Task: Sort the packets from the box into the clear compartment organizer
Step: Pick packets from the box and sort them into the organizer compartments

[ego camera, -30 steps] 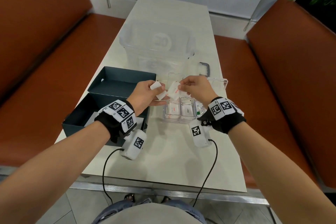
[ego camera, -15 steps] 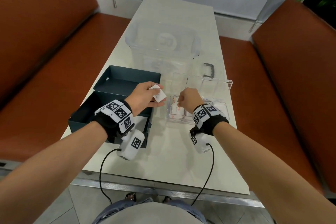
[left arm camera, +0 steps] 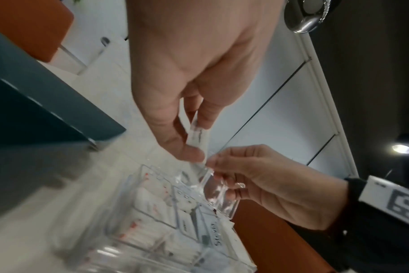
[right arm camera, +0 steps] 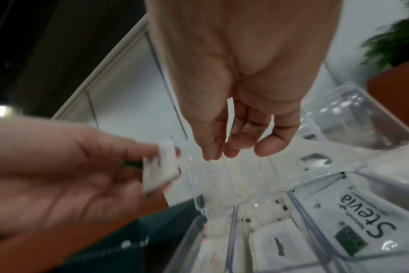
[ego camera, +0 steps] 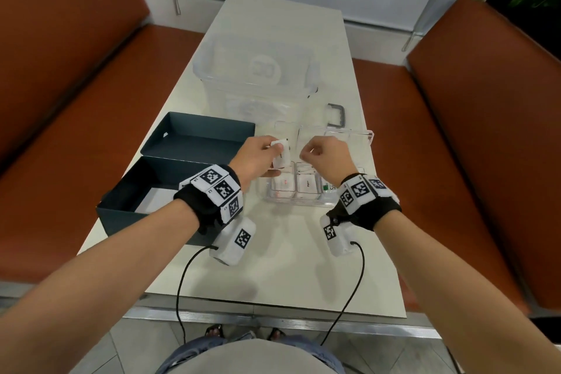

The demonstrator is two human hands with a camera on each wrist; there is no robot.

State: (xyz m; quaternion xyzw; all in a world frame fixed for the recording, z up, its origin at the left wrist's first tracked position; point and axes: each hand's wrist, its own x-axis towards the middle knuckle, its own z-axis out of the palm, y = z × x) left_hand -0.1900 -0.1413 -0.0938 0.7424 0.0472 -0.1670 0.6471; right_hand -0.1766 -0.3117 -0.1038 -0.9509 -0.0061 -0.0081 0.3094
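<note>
My left hand (ego camera: 277,149) holds a small stack of white packets (ego camera: 280,156) just above the back left of the clear compartment organizer (ego camera: 273,200). In the left wrist view its thumb and fingers pinch the packets (left arm camera: 196,136) on edge. My right hand (ego camera: 303,155) hovers close to the right of them with its fingers loosely bent; the right wrist view shows the right hand (right arm camera: 224,151) with nothing in it. The organizer's compartments hold white packets with red print (ego camera: 283,184), a black-printed one (ego camera: 308,184) and Stevia packets (right arm camera: 362,230). The dark box (ego camera: 121,212) stands at the left.
The box's dark lid (ego camera: 197,136) lies behind the box. A large clear lidded container (ego camera: 258,70) stands at the back of the table, with the organizer's open clear lid (ego camera: 349,136) in front of it. Orange benches flank the table.
My right hand went down into the organizer with a red-printed packet and has come back up empty beside my left hand. My left hand has kept hold of its packets.
</note>
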